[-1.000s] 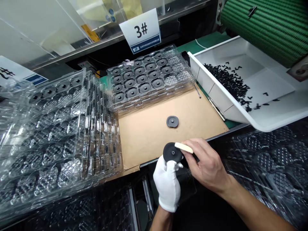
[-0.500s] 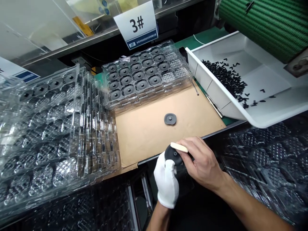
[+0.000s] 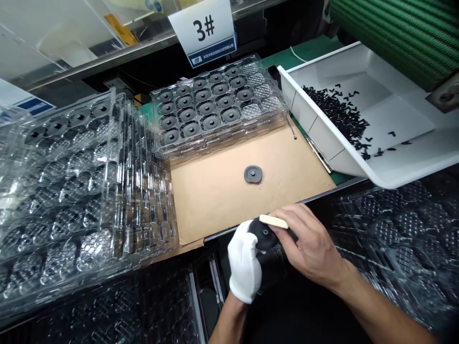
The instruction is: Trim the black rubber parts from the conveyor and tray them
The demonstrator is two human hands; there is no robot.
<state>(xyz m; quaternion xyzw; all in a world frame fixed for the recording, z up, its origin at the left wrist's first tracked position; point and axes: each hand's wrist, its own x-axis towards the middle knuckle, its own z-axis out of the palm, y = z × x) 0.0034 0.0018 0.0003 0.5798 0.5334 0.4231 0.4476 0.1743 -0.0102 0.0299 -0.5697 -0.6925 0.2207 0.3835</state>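
My left hand (image 3: 244, 263), in a white fabric glove, grips a black round rubber disc (image 3: 267, 237) by its edge. My right hand (image 3: 308, 243) is bare and pinches a cream-coloured bar (image 3: 274, 221), possibly an eraser or sponge, with its underside against the disc's upper rim. The fingers of my right hand hide part of the disc. A second dark disc (image 3: 253, 174) with a centre hole lies flat on a tan cardboard sheet (image 3: 222, 210), apart from both hands.
A clear plastic tray (image 3: 215, 105) of dark discs stands beyond the cardboard, and clear stacked trays (image 3: 82, 191) fill the left. A white bin (image 3: 358, 114) of small black pieces (image 3: 340, 117) tilts at the right. More clear trays (image 3: 390, 234) lie lower right.
The disc in my hands has turned and tilted, with the cream bar now across its upper rim. Both hands sit slightly lower and further left, and the whole scene has shifted with my head.
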